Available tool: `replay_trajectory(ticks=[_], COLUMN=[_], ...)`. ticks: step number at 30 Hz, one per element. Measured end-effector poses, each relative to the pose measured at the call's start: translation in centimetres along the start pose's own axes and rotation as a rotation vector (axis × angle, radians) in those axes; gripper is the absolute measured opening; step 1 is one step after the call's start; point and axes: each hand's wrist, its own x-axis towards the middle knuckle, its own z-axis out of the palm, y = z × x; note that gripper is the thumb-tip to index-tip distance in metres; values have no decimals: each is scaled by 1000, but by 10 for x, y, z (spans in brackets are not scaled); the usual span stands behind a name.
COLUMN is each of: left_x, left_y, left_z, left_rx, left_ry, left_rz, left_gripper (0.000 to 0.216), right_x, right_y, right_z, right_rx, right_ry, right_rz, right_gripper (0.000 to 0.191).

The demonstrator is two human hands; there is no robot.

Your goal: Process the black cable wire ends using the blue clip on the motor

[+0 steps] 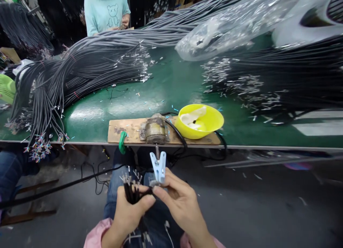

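My left hand (131, 208) is wrapped round a bundle of black cables (130, 192), their stripped, silvery ends pointing up. Beside it, my right hand (180, 198) has thumb and fingers pinched at the end of one black cable (148, 191), with the exact grip partly hidden. Its fingers are right against a light blue clothespin (159, 165), which hangs at the tip of a metal shaft (157, 151). That shaft sticks out of a small, worn motor (155, 130) mounted on a wooden board (128, 128) at the table edge.
A yellow bowl (211, 124) with white pieces in it stands on the board's right end, and a green clamp (122, 142) grips its left. Grey and black cable bundles (88, 67) lie left, more black cables (294, 73) right. Across the green table (177, 80) is another person (107, 14).
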Motion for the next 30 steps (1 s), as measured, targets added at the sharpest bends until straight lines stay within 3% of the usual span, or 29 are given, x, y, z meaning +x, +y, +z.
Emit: replay_trajectory(ticks=[3, 8, 14, 21, 23, 26, 30], left_x=[1, 2, 4, 7, 5, 3, 3], left_y=[-7, -8, -4, -1, -1, -1, 1], left_z=[-1, 7, 10, 9, 8, 6, 6], left_rx=[-59, -158, -308, -261, -231, -220, -213], left_ry=[98, 110, 58, 93, 63, -22, -93], left_rz=[-31, -50, -113, -77, -70, -76, -101], left_gripper=[35, 40, 51, 45, 44, 46, 49], right_x=[-2, -7, -8, -8, -9, -14, -18], right_y=[-2, -8, -3, 1, 5, 14, 17], right_z=[1, 15, 19, 14, 13, 13, 11], right_rx=[-64, -242, 42, 47, 140, 408, 607], right_ry=[30, 289, 163, 267, 193, 72, 51], right_rz=[-61, -170, 35, 19, 110, 371, 569], right_gripper=[26, 22, 26, 22, 26, 33, 25])
